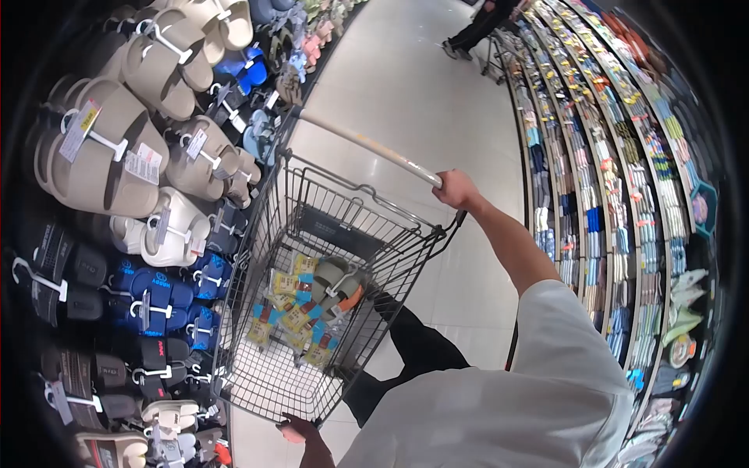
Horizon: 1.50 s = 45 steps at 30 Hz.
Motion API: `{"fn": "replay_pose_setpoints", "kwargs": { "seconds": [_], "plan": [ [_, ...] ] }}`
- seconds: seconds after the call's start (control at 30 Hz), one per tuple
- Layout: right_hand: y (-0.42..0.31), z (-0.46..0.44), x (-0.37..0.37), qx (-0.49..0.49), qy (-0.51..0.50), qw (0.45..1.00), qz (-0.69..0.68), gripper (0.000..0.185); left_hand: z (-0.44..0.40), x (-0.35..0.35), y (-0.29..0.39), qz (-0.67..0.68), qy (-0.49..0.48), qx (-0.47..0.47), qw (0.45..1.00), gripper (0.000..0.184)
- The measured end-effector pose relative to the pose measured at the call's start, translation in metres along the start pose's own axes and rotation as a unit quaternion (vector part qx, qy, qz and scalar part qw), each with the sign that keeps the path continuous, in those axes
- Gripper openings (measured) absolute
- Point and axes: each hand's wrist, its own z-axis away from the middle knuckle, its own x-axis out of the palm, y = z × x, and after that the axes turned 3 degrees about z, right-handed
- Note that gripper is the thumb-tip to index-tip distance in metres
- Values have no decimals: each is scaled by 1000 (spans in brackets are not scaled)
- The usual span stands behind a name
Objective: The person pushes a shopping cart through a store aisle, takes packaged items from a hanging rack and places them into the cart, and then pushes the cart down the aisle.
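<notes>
My right hand [456, 189] is wrapped around the pale handle bar of a dark wire shopping cart [359, 168]. Down at the cart's other end is my left hand [296, 429], its fingers curled close to the rim. A small dark shape shows at those fingertips, too unclear to name. Inside the basket lie several small yellow-and-blue packets [300, 316], heaped together. Beside them rests a pair of grey-green slides [334, 281] on a white hanger, with something orange [351, 300] partly under it.
Racks of hanging slides [109, 156] stand close along the cart's left side. Shelves of folded, packaged goods [601, 187] line the right. Farther up the tiled aisle [406, 78], a person in dark trousers [476, 27] stands by another cart [491, 61].
</notes>
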Motion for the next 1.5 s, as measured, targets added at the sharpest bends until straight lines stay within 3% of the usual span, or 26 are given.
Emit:
{"fn": "replay_pose_setpoints", "kwargs": {
  "seconds": [0.1, 0.37, 0.47, 0.57, 0.63, 0.67, 0.7, 0.73, 0.77, 0.8, 0.83, 0.87, 0.9, 0.93, 0.97, 1.0, 1.07, 1.1, 1.13, 1.17, 1.2, 1.3, 1.37, 1.5],
  "plan": [
    [16, -26, 7, -12, -3, 1000, -23, 20, 11, 11, 8, -1, 55, 7, 998, 53],
    [30, -85, -31, -35, -18, 999, -1, 23, 57, -12, 60, 35, 42, -3, 999, 45],
    [50, -115, -23, -59, 10, 998, 15, 29, 52, 10, 71, 129, -1, 5, 992, 38],
    [59, -141, -33, -69, 39, 997, -1, 32, 46, 25, 82, 134, -37, 36, 990, 47],
    [69, -147, -39, -90, 72, 992, -53, 31, 61, 18, 90, 102, -23, -52, 993, 62],
    [74, -149, -37, -106, 114, 984, -86, 31, 67, 23, 109, 40, 3, -19, 999, 75],
    [81, -154, -38, -119, 158, 973, -117, 32, 107, -3, 162, -9, 86, 5, 996, 77],
    [88, -153, -35, -118, 221, 959, -133, 36, 108, 9, 174, 2, 89, 79, 993, 76],
    [96, -145, -28, -115, 282, 941, -148, 40, 137, -18, 204, 53, 59, 296, 952, 69],
    [103, -132, -22, -110, 341, 919, -163, 45, 144, 7, 216, 72, 95, 385, 915, 69],
    [112, -113, -27, -69, 322, 929, -172, 54, 185, -31, 250, 44, 3, 418, 907, 62],
    [117, -91, -25, -28, 322, 930, -175, 62, 208, -49, 292, 99, -158, 414, 891, 55],
    [130, -69, -4, 36, 258, 922, -285, 63, 212, -45, 314, 151, -321, 421, 835, 51],
    [146, -44, 28, 102, 191, 895, -390, 65, 221, -33, 332, 126, -348, 445, 816, 47],
    [164, -14, 54, 126, 164, 911, -356, 59, 236, -39, 351, 110, -393, 447, 796, 45],
    [194, 18, 109, 197, 32, 927, -316, 59, 234, -28, 360, 64, -420, 456, 782, 47],
    [258, 129, 219, 177, -136, 938, -264, 56, 220, -1, 365, -25, -444, 494, 747, 54],
    [295, 187, 296, 182, -292, 912, -221, 60, 208, 17, 371, -55, -432, 536, 724, 59],
    [305, 238, 304, 230, -435, 859, -143, 63, 218, 5, 388, -38, -459, 499, 734, 60],
    [311, 298, 315, 231, -432, 868, -80, 59, 212, 12, 396, -38, -453, 522, 722, 60],
    [304, 337, 273, 303, -411, 849, -134, 53, 204, 24, 396, -36, -448, 542, 710, 59],
    [291, 385, 197, 418, -443, 758, -234, 47, 227, 13, 421, -54, -457, 525, 716, 60],
    [276, 383, 187, 500, -396, 687, -349, 45, 244, -5, 447, -66, -457, 506, 729, 62],
    [266, 327, 209, 457, -285, 760, -363, 43, 269, -20, 533, -305, -417, 574, 636, 72]
  ]
}}
